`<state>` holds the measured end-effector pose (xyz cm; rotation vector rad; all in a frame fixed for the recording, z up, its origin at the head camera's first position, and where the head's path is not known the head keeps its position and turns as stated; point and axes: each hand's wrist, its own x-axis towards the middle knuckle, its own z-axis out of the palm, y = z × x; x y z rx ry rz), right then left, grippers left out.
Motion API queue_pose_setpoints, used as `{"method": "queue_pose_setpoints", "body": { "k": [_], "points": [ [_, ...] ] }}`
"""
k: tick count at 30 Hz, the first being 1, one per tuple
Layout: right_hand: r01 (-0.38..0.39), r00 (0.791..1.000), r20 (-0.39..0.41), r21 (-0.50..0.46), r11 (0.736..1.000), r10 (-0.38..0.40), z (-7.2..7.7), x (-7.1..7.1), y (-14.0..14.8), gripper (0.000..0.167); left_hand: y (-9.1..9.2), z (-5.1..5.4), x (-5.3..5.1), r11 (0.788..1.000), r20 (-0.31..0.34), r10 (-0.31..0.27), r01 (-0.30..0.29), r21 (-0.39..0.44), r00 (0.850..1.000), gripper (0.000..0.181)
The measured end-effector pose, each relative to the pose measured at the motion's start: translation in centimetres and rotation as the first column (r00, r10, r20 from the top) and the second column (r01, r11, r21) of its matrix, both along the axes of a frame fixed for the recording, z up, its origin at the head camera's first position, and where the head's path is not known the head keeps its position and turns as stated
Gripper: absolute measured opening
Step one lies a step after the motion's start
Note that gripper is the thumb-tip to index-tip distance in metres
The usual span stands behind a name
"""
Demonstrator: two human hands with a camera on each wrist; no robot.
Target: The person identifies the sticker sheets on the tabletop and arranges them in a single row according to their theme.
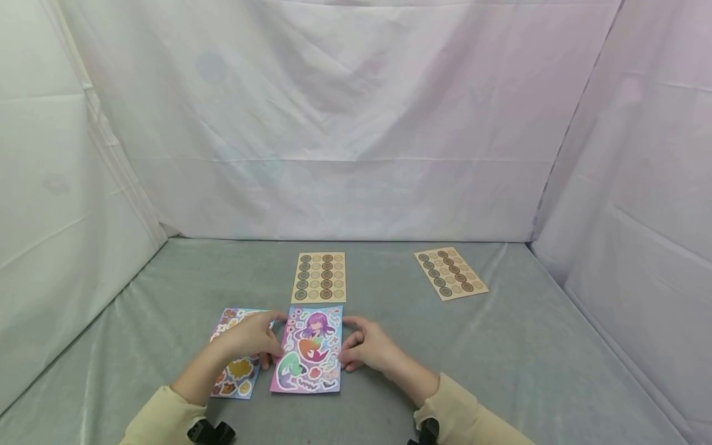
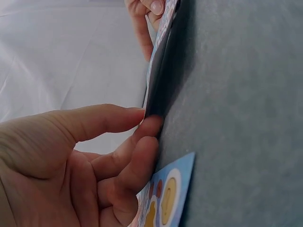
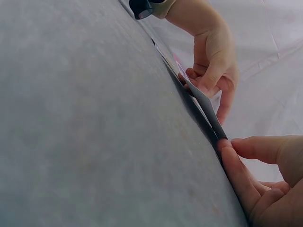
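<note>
A mermaid sticker sheet (image 1: 313,352) in pink, purple and blue lies between both hands, just above the cloth. My left hand (image 1: 253,335) pinches its left edge between thumb and fingers. On the opposite edge, my right hand (image 1: 371,347) pinches the sheet the same way. The left wrist view shows the sheet (image 2: 156,78) edge-on, with a dark gap beneath it. Under the left hand, a second sticker sheet (image 1: 240,369) with yellow and brown shapes lies partly covered. The right wrist view shows the right thumb and fingers (image 3: 258,147) meeting at the sheet's edge.
Behind the mermaid sheet lies a tan sheet of round stickers (image 1: 319,278). Another tan sheet (image 1: 451,274) lies turned at an angle to the right. Grey cloth (image 1: 534,364) covers the table, and white curtains (image 1: 356,123) hang at the back and sides.
</note>
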<state>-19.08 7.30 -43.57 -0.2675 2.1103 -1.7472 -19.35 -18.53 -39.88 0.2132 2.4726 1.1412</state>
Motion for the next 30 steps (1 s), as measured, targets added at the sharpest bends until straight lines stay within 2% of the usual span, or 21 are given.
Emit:
{"method": "queue_pose_setpoints", "body": {
  "k": [8,16,21,30],
  "points": [
    [-0.004,1.000,0.010,0.000,1.000,0.004,0.09,0.22,-0.11,0.075,0.43,0.02,0.19,0.997,-0.004,0.041,-0.041,-0.059,0.999,0.067],
    [-0.007,1.000,0.026,0.000,1.000,0.007,0.22,0.42,-0.18,0.076,0.51,-0.13,0.22,0.998,0.007,0.041,-0.040,-0.046,0.999,0.068],
    [-0.014,1.000,0.027,0.001,1.000,0.014,0.24,0.44,-0.20,0.081,0.71,-0.12,0.30,0.995,0.021,0.064,-0.062,-0.083,0.998,0.067],
    [-0.018,1.000,0.024,0.018,1.000,0.018,0.40,0.54,-0.27,0.085,0.94,-0.20,0.46,0.992,0.011,0.079,-0.077,-0.104,0.997,0.078]
  ]
}}
